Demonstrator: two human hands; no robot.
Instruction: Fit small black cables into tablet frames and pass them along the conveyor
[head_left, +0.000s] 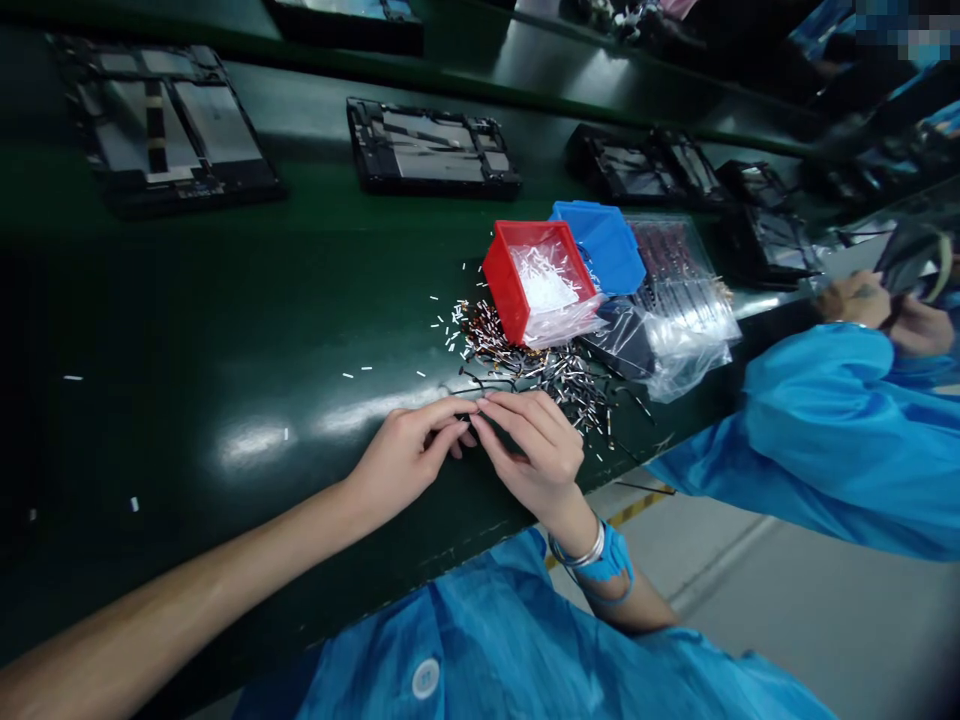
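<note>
My left hand and my right hand rest on the near edge of a dark green conveyor belt, fingertips meeting. Both pinch a tiny part too small to name. Just beyond my fingers lies a heap of small thin wire-like pieces, dark with light ends. Behind the heap stands a red bin lined with a clear bag of white bits, tilted toward me. A blue bin sits behind it.
Clear plastic bags lie right of the bins. Several open black tablet housings lie along the belt. A co-worker in a blue smock stands at the right, their hands on a part. White scraps dot the belt.
</note>
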